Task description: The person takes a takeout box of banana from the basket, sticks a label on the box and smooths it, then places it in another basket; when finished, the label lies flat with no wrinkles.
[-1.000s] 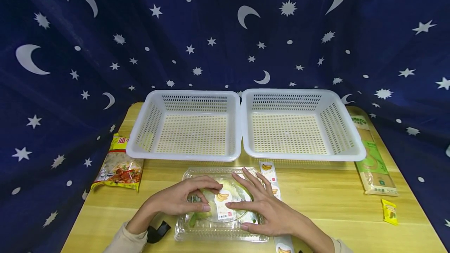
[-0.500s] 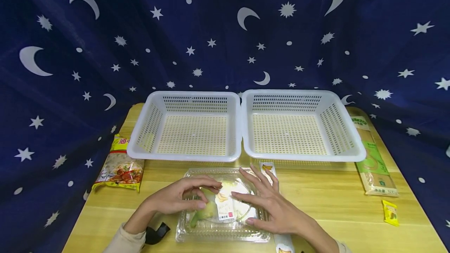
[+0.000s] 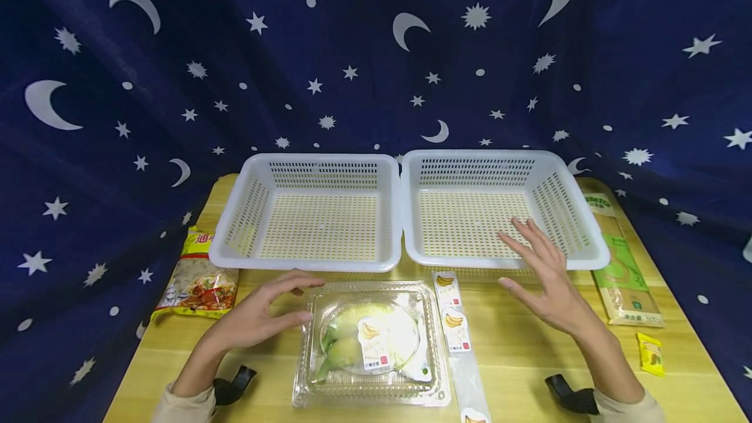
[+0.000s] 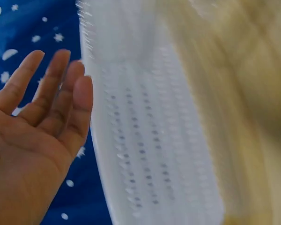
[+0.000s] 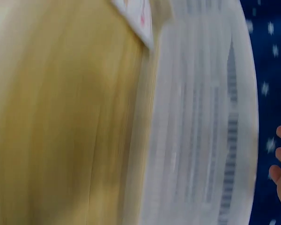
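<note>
While the clear box [image 3: 376,398] lies lidded at the near middle of the bench [image 3: 529,371], its label [image 3: 375,344] upright to the near side, presumably for easy reading, the left hand [image 3: 254,318] is just beside its left edge, empty, fingers loosely extended. The right hand [image 3: 549,287], likewise holding nothing, spreads its fingers across the near rim of the right basket [image 3: 470,262], contact unclear. The strip [image 3: 455,325] lies just right of the box, probably for easy reach.
</note>
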Available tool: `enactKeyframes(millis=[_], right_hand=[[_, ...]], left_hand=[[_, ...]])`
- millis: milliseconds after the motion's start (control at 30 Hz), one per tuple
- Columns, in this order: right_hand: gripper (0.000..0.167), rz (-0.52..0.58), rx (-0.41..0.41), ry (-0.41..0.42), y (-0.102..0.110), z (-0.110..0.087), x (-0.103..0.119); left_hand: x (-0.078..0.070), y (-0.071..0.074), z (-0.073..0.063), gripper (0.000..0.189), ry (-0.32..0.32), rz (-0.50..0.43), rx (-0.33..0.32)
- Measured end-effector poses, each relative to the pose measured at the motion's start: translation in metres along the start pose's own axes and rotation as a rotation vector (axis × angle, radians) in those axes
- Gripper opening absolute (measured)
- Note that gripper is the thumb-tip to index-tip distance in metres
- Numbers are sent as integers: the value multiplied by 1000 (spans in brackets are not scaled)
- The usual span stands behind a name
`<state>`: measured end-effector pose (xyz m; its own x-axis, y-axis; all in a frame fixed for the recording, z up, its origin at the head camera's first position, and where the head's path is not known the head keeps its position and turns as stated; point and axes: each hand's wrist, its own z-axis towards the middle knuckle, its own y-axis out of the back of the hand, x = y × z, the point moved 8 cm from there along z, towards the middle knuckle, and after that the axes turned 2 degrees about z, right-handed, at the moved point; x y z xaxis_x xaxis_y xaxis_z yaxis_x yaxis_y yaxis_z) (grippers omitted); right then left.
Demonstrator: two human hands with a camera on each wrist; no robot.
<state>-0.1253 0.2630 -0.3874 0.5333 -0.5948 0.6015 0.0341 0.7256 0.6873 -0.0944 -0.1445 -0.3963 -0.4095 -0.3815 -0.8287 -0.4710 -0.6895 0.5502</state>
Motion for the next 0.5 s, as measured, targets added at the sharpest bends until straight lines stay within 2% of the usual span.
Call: enactKeyframes(millis=[167, 333, 500], right_hand=[[71, -33, -58, -121, 30, -6, -39], [68, -72, -101, -261, 48, -11, -68], [71, -89, -130, -372, 54, -16, -87]], left_hand=[[19, 0, -10, 48, 43, 44, -47], [32, -11, -15, 52, 84, 16, -30], [43, -19, -15, 60, 132, -20, -12]])
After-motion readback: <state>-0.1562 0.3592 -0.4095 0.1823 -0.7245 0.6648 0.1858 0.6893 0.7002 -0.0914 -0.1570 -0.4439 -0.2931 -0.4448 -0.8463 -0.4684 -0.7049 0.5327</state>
